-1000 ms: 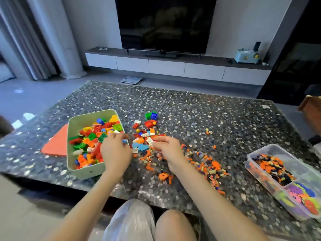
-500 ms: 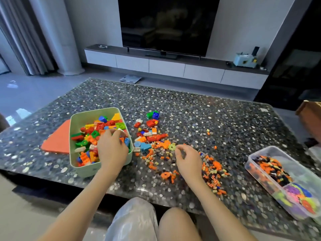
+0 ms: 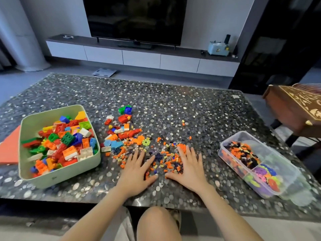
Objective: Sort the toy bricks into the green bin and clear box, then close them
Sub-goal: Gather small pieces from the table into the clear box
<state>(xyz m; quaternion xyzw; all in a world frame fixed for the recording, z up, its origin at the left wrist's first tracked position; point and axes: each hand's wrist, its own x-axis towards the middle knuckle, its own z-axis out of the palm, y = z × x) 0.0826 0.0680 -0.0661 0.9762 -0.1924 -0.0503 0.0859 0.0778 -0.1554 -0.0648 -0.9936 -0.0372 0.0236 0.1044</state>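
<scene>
The green bin (image 3: 69, 178) stands at the left of the table, full of large coloured bricks. At the right is the clear box (image 3: 279, 169), holding small orange and black pieces and flower-shaped discs. Between them lies a pile of small orange and dark bricks (image 3: 166, 160). My left hand (image 3: 135, 173) and my right hand (image 3: 189, 169) lie flat on the table with fingers spread, either side of that pile, touching it. Larger loose bricks (image 3: 125, 131) sit just beyond, near the bin.
An orange lid (image 3: 8, 146) lies on the table left of the green bin. A carved wooden box (image 3: 295, 110) sits off the table's right edge. The pebbled table top (image 3: 173, 105) stretches back towards a TV unit.
My left hand has left the green bin and come down flat beside the small pile. My right hand has opened out flat on the pile's other side. The camera moved closer.
</scene>
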